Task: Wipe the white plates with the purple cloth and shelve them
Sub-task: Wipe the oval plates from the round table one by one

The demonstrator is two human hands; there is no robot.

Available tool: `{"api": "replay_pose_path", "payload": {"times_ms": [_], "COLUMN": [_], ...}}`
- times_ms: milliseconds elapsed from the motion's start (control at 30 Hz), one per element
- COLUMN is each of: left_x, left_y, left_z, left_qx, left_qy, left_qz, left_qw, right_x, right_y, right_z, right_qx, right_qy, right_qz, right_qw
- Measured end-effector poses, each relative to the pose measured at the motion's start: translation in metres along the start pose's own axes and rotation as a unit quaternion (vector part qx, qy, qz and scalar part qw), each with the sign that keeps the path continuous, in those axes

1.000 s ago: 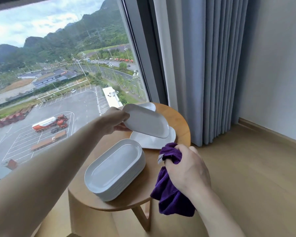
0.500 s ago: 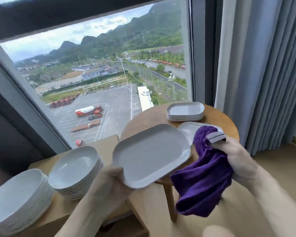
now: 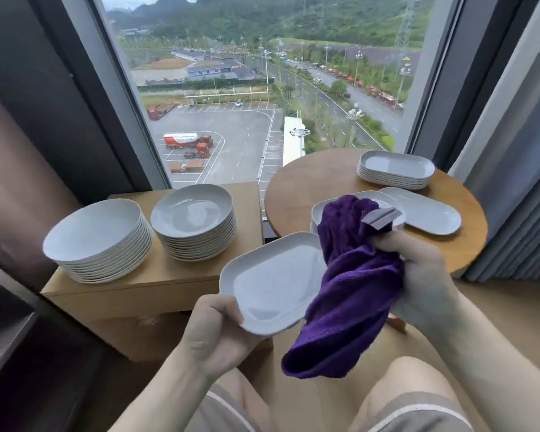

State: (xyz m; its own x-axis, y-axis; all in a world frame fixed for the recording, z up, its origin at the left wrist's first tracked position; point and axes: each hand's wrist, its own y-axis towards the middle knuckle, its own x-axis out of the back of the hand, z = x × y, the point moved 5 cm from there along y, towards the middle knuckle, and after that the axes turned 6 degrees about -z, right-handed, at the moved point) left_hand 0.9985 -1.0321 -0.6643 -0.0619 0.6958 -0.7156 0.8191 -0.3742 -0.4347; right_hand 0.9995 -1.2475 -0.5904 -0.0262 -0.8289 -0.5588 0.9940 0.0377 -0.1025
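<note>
At the left of the frame, two stacks of round white plates sit on a low wooden cabinet (image 3: 156,285): the nearer-left stack (image 3: 97,240) has shallow, smooth bowls with a soft sheen, and the second stack (image 3: 194,221) stands just beside it to the right.

Lower centre, the left hand (image 3: 212,335) grips the near corner of a white oblong plate (image 3: 275,280), fingers curled under the rim and thumb pressed over its top edge. The plate is tilted, face up toward the camera, its long axis running from that hand up and to the right. It looks hard, glazed and smooth, with rounded corners and a raised lip.

Right of it, the right hand (image 3: 418,275) is closed around a bunched purple cloth (image 3: 353,288), which hangs in soft, ribbed folds and has a grey tag (image 3: 381,218) sticking up near the top. The cloth touches or overlaps the plate's right end, so the wiping hand lies directly right of the plate face; a sweep leftward along the long axis looks like the natural stroke.

Further right and higher, a round wooden table (image 3: 309,182) carries a stack of oblong plates (image 3: 395,169) at the back, a single one (image 3: 427,213) lying flat, and another stack partly hidden behind the cloth. No shelf is plainly visible.
</note>
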Motion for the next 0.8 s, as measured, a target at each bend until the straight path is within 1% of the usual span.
{"api": "replay_pose_path", "payload": {"times_ms": [100, 167, 200, 233, 267, 300, 333, 400, 433, 533, 600, 633, 700, 800], "left_x": [0.009, 0.009, 0.009, 0.009, 0.011, 0.012, 0.012, 0.012, 0.012, 0.008, 0.006, 0.005, 0.004, 0.005], "left_y": [0.002, 0.005, 0.005, 0.006, 0.006, 0.007, 0.007, 0.007, 0.006, 0.005, 0.004, 0.003, 0.004, 0.006], "left_z": [0.002, 0.007, 0.01, 0.014, 0.018, 0.023, 0.026, 0.032, 0.033, 0.033, 0.034, 0.035, 0.035, 0.033], "left_qx": [-0.014, -0.025, -0.031, -0.035, -0.039, -0.042, -0.045, -0.045, -0.044, -0.051, -0.069, -0.077, -0.088, -0.089], "left_qy": [0.029, 0.041, 0.049, 0.061, 0.077, 0.09, 0.105, 0.124, 0.131, 0.179, 0.212, 0.224, 0.232, 0.217], "left_qz": [-0.021, -0.026, -0.032, -0.043, -0.051, -0.054, -0.056, -0.051, -0.046, -0.034, -0.03, -0.023, -0.013, -0.011], "left_qw": [0.999, 0.999, 0.998, 0.997, 0.995, 0.994, 0.992, 0.99, 0.989, 0.982, 0.974, 0.971, 0.969, 0.972], "right_x": [0.003, 0.006, 0.012, 0.018, 0.018, 0.019, 0.02, 0.027, 0.029, 0.03, 0.027, 0.024, 0.016, 0.002], "right_y": [0.003, 0.011, 0.015, 0.016, 0.016, 0.015, 0.014, 0.012, 0.012, 0.011, 0.009, 0.007, 0.003, -0.007], "right_z": [-0.016, -0.033, -0.04, -0.046, -0.051, -0.059, -0.069, -0.083, -0.086, -0.093, -0.095, -0.096, -0.099, -0.108], "right_qx": [0.005, 0.002, 0.022, 0.053, 0.087, 0.109, 0.111, 0.085, 0.076, 0.077, 0.1, 0.116, 0.146, 0.164], "right_qy": [0.042, 0.029, -0.028, -0.123, -0.226, -0.327, -0.417, -0.541, -0.571, -0.611, -0.633, -0.636, -0.635, -0.636], "right_qz": [-0.032, -0.049, -0.081, -0.102, -0.099, -0.081, -0.059, -0.047, -0.05, -0.058, -0.063, -0.061, -0.038, 0.03], "right_qw": [0.999, 0.998, 0.996, 0.986, 0.965, 0.935, 0.9, 0.835, 0.816, 0.786, 0.765, 0.761, 0.758, 0.754]}}
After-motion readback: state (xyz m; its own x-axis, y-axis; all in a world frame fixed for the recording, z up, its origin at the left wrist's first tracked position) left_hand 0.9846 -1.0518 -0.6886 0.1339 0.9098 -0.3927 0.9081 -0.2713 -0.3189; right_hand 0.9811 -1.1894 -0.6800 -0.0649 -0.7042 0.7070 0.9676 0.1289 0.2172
